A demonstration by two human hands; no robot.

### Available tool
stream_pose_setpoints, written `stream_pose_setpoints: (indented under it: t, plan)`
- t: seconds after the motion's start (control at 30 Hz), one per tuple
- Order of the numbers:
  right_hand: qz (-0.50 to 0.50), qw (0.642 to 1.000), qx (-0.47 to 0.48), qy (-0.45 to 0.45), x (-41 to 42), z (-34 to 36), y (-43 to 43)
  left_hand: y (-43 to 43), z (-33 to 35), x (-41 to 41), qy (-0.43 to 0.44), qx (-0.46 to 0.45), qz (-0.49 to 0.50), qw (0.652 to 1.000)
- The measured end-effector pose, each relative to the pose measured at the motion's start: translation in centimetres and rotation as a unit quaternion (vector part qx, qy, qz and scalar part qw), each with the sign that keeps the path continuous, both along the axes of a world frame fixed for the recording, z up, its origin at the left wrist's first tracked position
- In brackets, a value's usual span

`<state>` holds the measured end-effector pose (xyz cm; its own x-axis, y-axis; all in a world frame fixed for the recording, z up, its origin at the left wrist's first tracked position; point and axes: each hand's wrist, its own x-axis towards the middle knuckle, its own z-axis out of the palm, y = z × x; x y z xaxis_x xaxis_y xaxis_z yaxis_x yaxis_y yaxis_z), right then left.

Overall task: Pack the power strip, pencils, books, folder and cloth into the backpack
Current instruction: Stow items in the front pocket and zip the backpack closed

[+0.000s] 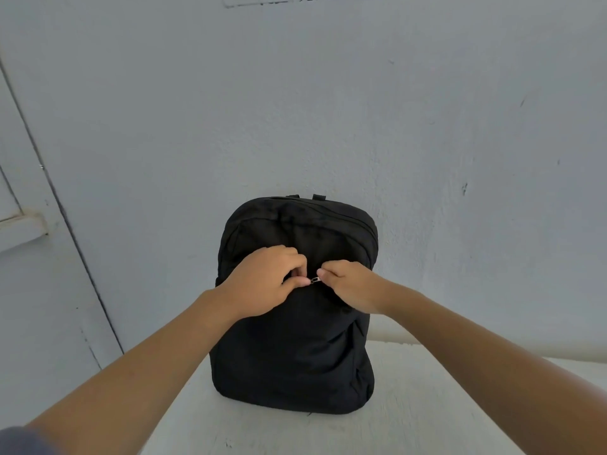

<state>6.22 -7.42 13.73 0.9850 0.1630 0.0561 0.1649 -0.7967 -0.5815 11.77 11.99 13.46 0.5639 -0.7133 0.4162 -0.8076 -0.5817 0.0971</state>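
One black backpack [295, 356] upright on a white table [427, 405] by the wall [328, 110] — two hands: left hand [262, 280] pinches its fabric, right hand [354, 287] pinches the single zipper pull [316, 280].

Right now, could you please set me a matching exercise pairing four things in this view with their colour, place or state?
Things:
1. backpack
2. zipper pull
3. wall
4. left hand

Descriptions:
a. pale blue-grey
b. silver metal
c. fingers curled, on the backpack's front
d. black, upright on the white surface

Pairs: 1-d, 2-b, 3-a, 4-c.
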Motion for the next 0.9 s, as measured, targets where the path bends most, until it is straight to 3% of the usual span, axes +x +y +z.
stream_pose_setpoints:
  t: [0.1,0.2,0.27,0.37,0.5,0.57,0.67,0.8,0.9]
  plan:
    - [0.008,1.0,-0.007,-0.015,-0.6,-0.5,0.1,-0.1,0.5,0.0,0.012,0.013,0.002,1.0]
    - [-0.018,0.982,-0.071,-0.175,-1.1,-2.3,1.3,0.5,0.7,0.1,0.003,0.045,0.022,0.999]
    - [-0.062,0.975,-0.02,-0.214,-1.3,-2.5,1.8,1.0,0.7,0.0,0.007,0.037,0.03,0.999]
    - [-0.072,0.975,0.147,-0.153,-1.6,-1.2,2.4,1.5,0.7,-0.6,0.006,-0.017,0.024,1.0]
    - [-0.067,0.966,0.221,-0.121,-1.9,0.2,3.1,2.3,1.3,-0.6,0.08,-0.138,0.017,0.987]
    - [-0.072,0.96,0.264,-0.061,-1.7,0.7,3.1,2.5,1.5,-0.5,0.111,-0.169,0.021,0.979]
    - [-0.044,0.963,0.264,0.031,-1.4,1.1,3.4,2.3,1.6,-0.2,0.132,-0.185,0.021,0.974]
    - [-0.034,0.957,0.276,0.083,-0.9,1.6,2.9,2.4,1.6,0.0,0.144,-0.146,0.014,0.979]
    - [-0.029,0.989,0.147,-0.007,-1.0,1.6,2.2,2.4,1.5,-0.5,0.113,-0.106,0.008,0.988]
